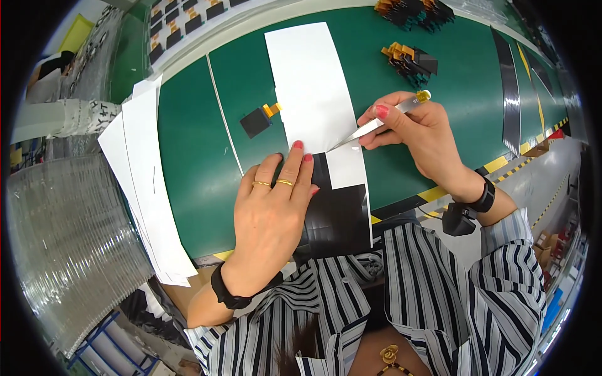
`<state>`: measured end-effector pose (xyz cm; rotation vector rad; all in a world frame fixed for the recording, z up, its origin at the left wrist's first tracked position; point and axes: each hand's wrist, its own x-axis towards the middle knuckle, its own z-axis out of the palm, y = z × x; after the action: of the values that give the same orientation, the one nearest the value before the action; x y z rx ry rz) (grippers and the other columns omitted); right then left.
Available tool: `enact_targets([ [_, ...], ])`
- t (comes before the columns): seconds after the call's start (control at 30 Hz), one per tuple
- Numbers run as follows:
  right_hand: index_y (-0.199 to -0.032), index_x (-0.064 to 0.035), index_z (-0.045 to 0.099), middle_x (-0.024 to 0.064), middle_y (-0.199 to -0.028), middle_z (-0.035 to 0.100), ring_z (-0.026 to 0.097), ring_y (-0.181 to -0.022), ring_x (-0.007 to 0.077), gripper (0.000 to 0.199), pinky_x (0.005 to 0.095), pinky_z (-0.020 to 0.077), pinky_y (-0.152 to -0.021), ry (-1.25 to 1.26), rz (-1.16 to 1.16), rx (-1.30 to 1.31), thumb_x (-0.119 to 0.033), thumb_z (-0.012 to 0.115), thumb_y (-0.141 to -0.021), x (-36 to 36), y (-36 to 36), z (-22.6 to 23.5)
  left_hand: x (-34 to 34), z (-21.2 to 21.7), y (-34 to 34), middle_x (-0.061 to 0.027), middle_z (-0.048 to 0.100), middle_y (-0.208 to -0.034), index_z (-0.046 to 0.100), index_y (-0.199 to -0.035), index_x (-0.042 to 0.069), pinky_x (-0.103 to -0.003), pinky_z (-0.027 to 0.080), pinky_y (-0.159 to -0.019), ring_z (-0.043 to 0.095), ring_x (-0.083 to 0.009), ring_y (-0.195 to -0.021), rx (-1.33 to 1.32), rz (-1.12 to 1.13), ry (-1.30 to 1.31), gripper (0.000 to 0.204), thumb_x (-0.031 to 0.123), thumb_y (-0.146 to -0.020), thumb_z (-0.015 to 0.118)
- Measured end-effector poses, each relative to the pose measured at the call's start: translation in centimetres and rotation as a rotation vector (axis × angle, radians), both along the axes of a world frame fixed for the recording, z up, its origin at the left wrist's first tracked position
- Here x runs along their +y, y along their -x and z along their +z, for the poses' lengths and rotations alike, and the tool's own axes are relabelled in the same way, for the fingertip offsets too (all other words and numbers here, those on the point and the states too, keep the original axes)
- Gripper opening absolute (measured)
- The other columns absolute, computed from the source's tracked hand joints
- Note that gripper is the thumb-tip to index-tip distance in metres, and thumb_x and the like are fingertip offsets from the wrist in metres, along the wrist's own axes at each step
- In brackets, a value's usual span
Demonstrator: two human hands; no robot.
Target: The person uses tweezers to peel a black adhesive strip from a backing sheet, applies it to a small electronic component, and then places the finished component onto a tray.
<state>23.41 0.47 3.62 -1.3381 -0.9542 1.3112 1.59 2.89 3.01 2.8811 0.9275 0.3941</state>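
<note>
A long white sheet (310,75) lies lengthwise on the green tabletop, and black film pieces (338,216) cover much of its near end. My left hand (269,207) rests on the sheet with its fingers stretched out, the fingertips beside the far edge of the black film. Metal tweezers (376,125) are held in my right hand (420,135), between thumb and fingers. Their pointed tip touches or hovers just at a corner of the black film; I cannot tell which. Left of the sheet sits a small black display panel (256,122) with an orange flex tail.
Piles of similar panels (411,62) lie at the far right of the green table (194,138). White paper sheets (144,169) hang over its left edge. Dark strips (505,94) lie at the right. A tray of panels (182,25) stands beyond the far edge.
</note>
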Motion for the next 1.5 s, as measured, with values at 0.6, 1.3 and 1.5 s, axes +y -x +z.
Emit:
enact_targets([
  [0.6, -0.089, 0.0044, 0.05, 0.0213, -0.084, 0.058, 0.062, -0.065, 0.0252, 0.016, 0.0322, 0.0538, -0.058, -0.196, -0.027, 0.246, -0.011, 0.045, -0.087, 0.1, -0.9, 2.2, 4.1, 2.0, -0.3, -0.0118, 0.054, -0.091, 0.054, -0.092, -0.001, -0.031, 0.045, -0.066, 0.051, -0.0252, -0.082, -0.125, 0.23, -0.012, 0.024, 0.007, -0.07, 0.061],
  [1.3, -0.096, -0.0048, 0.041, 0.0188, -0.085, 0.058, 0.06, -0.078, 0.0287, 0.014, 0.0327, 0.0521, -0.064, -0.599, -0.04, 0.153, -0.015, 0.046, -0.087, 3.4, -3.5, 2.8, 8.3, 1.2, -3.0, -0.0008, 0.056, -0.074, 0.057, -0.098, -0.002, -0.02, 0.045, -0.064, 0.055, -0.0087, -0.066, -1.153, 0.441, 1.309, 0.02, 0.005, -0.079, 0.056],
  [1.5, -0.095, -0.0047, 0.041, 0.02, -0.086, 0.058, 0.06, -0.078, 0.0298, 0.015, 0.033, 0.0523, -0.063, -0.621, 0.031, 0.033, -0.015, 0.048, -0.087, 2.7, -2.0, 2.5, 7.5, 1.3, -2.7, -0.002, 0.06, -0.082, 0.061, -0.094, -0.001, -0.02, 0.042, -0.069, 0.053, -0.0069, -0.072, -1.136, 0.409, 1.326, 0.017, 0.004, -0.078, 0.057],
])
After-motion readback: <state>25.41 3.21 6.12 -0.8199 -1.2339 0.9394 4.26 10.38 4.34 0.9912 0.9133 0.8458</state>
